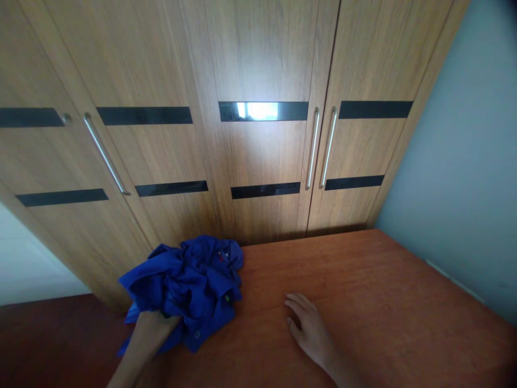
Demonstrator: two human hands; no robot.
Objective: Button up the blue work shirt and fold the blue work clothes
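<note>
- Left hand (159,325) reaches into the near left part of a crumpled blue garment (205,285); folds hide its fingers, so I cannot tell whether they are clenched on the fabric.
- Right hand (310,327) holds nothing: its fingers are spread a little and gently curved, the thumb apart from them, over the reddish-brown tabletop (371,285). Whether it touches the surface cannot be told.
- On the garment's upper right part sits a small red and white mark (223,256), too small to read. A tiny green spot (227,297) shows lower down its right side, and a round button-like disc (197,334) near its lower edge.
- The garment lies heaped at the left end of the tabletop, its back close to the wooden cabinet (262,151); its left folds reach out towards the dark red floor (44,345).
- The tabletop's back edge runs along the cabinet doors; its right edge runs beside a pale blue wall (464,178).
- Between garment and wall the surface stretches wide, giving the right hand room on both sides and ahead.
- Above the tabletop, a pair of metal handles (312,148) stands at the door seam; one black strip (291,111) reflects bright light.
</note>
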